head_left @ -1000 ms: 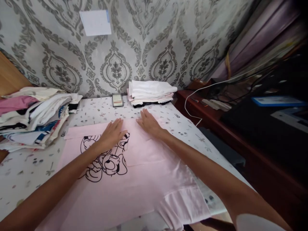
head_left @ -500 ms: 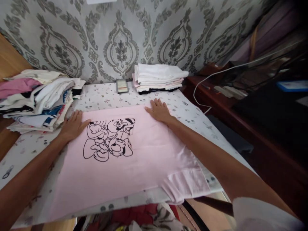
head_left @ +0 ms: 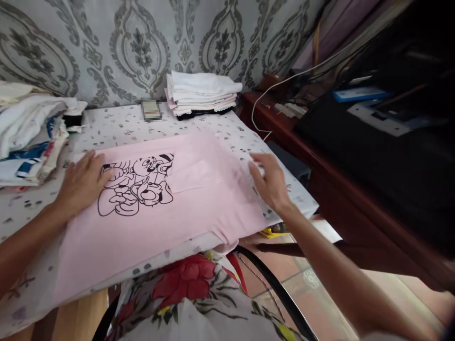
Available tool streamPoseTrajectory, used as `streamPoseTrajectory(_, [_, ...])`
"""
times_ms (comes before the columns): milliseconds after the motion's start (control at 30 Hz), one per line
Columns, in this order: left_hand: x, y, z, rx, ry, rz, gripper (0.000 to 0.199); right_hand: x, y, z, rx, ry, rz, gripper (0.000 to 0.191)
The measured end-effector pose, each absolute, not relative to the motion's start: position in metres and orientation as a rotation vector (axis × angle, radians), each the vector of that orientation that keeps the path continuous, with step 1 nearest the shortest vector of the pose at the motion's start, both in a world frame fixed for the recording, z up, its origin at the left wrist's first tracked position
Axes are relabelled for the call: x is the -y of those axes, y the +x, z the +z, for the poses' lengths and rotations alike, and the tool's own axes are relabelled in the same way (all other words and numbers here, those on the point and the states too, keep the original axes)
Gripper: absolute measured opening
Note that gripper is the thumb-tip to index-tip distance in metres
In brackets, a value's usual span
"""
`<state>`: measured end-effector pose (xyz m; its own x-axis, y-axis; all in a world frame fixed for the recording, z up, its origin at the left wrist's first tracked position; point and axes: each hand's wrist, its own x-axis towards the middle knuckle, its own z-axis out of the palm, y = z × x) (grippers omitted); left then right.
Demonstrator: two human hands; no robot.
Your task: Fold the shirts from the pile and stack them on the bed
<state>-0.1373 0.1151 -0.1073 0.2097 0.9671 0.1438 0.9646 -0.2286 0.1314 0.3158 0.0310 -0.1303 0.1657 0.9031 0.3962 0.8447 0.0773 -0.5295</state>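
A pink T-shirt (head_left: 142,237) with a black cartoon print lies spread on the patterned tablecloth (head_left: 117,124), its near side running along the table's front edge. My left hand (head_left: 83,177) rests open on the shirt's left end, fingers beside the print. Off the shirt's right side, my right hand (head_left: 268,182) is raised a little, with fingers loosely curled and apart and nothing in them. The shirt's right part looks blurred, and its sleeve hangs bunched at the front edge.
A neat stack of folded white clothes (head_left: 202,94) stands at the back, next to a small blurred box (head_left: 151,110). A looser clothes pile (head_left: 31,137) is at the left. Along the right runs a dark wooden desk (head_left: 320,189) with a white cable (head_left: 253,116).
My right hand has left the shirt's far edge and moved right and nearer, off the cloth. My left hand stays on the shirt. The view has turned to the right.
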Motion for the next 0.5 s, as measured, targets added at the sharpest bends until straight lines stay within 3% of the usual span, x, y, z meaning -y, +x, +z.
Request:
streamPoseTrajectory(67, [-0.087,-0.119,-0.102,-1.738,2.509,0.268,0.06,0.032,0.312,-0.141,1.361,-1.826,0.155,0.036])
streamPoseTrajectory(200, [-0.029,-0.094,-0.094,-1.276,2.58,0.089,0.043,0.116,0.288,-0.175,0.864,-1.936,0.379,0.034])
streamPoseTrajectory(300, [0.0,-0.094,-0.094,-1.11,2.617,-0.016,0.033,0.131,0.27,-0.194,0.744,-1.835,0.684,0.036])
streamPoseTrajectory(500, [0.028,-0.125,-0.111,-1.132,2.767,-0.029,0.027,0.112,0.262,-0.214,0.858,-1.468,1.163,0.057])
